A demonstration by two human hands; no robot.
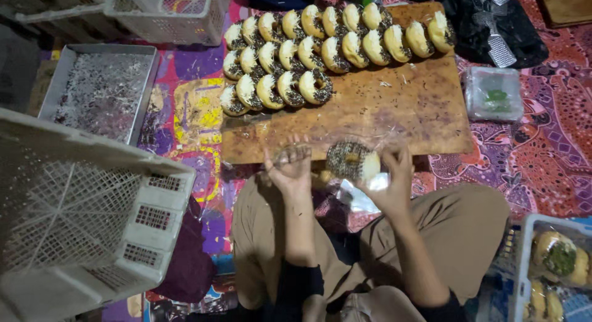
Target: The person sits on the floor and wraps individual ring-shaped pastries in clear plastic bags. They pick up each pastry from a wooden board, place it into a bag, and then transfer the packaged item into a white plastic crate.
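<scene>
Seated cross-legged on a patterned mat, a person holds a sprinkle-coated doughnut [353, 161] just below the near edge of the wooden board [401, 106], w/ clear plastic wrap [364, 192] bunched under it. Right hand [394, 177] is cupped partly closed round the doughnut's right side and the wrap, probably to keep the sticky top off the fingers. Left hand [291, 168] is raised at the board's near edge, fingers loosely curled, half open; it appears to pinch a bit of film, but can't tell for sure.

Rows of doughnuts [320, 50] stand on edge, leaning on each other, across the board's far side — likely packed tight to save room & spare the toppings. Loose sprinkles dot the board's bare near half. Left of the board lies a metal tray [98, 90] of sprinkles; nearer still on that side, a white plastic crate [92, 229]. Right of and below the board, a basket [524, 248] holds wrapped doughnuts.
</scene>
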